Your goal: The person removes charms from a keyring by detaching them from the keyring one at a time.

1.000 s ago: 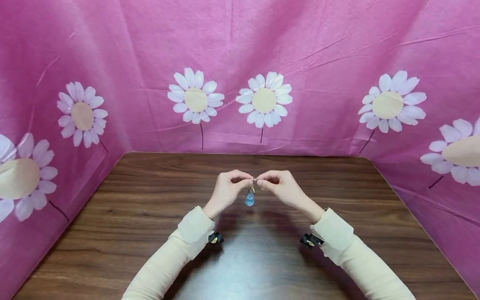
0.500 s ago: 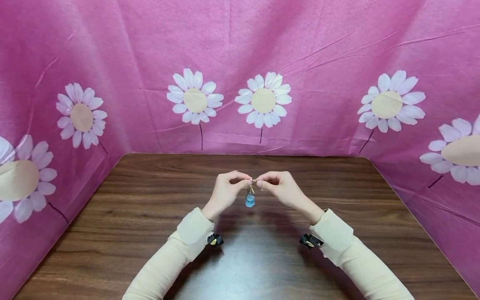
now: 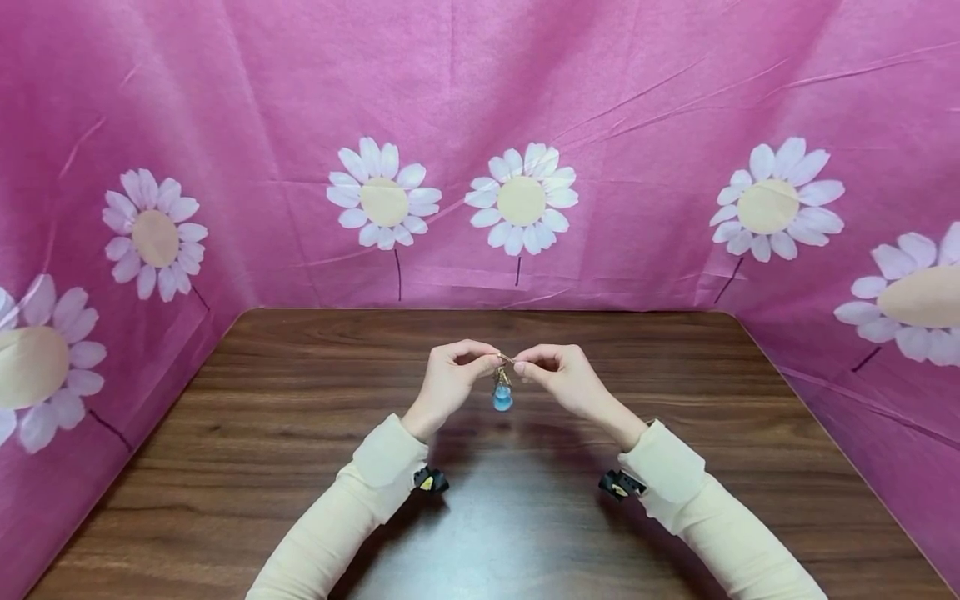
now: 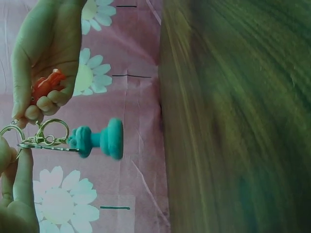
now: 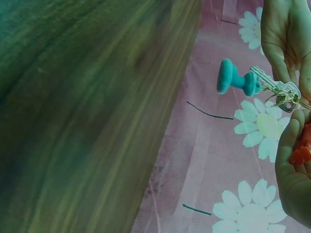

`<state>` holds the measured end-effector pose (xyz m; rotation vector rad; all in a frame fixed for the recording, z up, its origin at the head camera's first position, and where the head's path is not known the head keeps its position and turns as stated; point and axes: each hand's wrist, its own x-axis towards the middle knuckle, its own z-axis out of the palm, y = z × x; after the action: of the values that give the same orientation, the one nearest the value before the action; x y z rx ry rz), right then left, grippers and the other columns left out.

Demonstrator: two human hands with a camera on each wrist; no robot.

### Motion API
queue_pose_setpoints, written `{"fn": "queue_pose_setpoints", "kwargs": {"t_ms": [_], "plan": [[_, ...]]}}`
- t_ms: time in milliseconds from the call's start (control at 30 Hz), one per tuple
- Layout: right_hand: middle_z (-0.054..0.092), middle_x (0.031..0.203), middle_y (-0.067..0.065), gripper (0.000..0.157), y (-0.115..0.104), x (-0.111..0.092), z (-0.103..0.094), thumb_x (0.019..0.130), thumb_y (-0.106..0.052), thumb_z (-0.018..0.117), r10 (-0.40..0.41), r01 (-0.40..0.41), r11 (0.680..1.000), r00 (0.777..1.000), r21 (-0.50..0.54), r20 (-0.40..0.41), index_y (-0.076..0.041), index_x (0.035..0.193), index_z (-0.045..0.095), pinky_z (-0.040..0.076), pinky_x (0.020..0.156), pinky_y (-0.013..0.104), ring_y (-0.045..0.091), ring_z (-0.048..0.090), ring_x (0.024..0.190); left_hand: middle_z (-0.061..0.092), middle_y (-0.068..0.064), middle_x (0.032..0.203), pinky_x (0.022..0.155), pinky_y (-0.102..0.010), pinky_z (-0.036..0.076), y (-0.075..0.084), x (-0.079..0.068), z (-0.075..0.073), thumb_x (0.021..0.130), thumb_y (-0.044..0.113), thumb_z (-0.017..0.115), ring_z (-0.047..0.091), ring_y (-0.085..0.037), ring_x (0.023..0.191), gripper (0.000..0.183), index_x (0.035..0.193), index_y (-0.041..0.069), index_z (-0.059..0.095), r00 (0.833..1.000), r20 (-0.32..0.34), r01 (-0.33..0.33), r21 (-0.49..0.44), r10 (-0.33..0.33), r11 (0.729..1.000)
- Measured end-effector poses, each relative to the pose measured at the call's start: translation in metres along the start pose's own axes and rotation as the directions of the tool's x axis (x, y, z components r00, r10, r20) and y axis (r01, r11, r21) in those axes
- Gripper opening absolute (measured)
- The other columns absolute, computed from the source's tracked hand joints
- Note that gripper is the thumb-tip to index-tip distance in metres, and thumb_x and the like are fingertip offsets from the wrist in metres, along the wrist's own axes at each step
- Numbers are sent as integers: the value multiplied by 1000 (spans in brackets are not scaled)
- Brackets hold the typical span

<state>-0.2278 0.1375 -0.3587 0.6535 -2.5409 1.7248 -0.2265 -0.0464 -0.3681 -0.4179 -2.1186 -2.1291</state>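
- Pink cloth, daisy-printed, beyond the surface's far edge.
- Wooden surface, brown.
- Left grip and right grip, fingertips pinching a gold ring.
- Blue charm, hanging over the surface, midway between side edges.
- Red-orange piece, in the right grip.
- Silver key.

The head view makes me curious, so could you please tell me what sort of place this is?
Probably an improvised indoor recording booth: pink sheeting printed with big white flowers encloses a wood-grain table, and wrist-worn black devices look like cameras.
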Motion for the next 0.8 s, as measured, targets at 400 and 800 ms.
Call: {"fn": "queue_pose_setpoints", "kwargs": {"t_ms": [400,800], "plan": [[68,85,21,18,4,0,3,85,-9,63,6,-6,998,1000,62,7,5,96,67,55,66,25,16,64,73,69,1,76,77,-29,54,0,1,3,82,-2,63,66,-10,74,7,88,-1,67,991,-28,121,-267,-133,956],[66,79,21,13,2,-3,4,86,-8,61,1,-1,1000,999,5,-48,2,92,66,50,59,21,8,60,67,68,-1,82,80,-31,54,-7,-2,1,84,-2,60,65,-8,78,20,100,-15,58,995,36,93,-179,-88,979]]}}
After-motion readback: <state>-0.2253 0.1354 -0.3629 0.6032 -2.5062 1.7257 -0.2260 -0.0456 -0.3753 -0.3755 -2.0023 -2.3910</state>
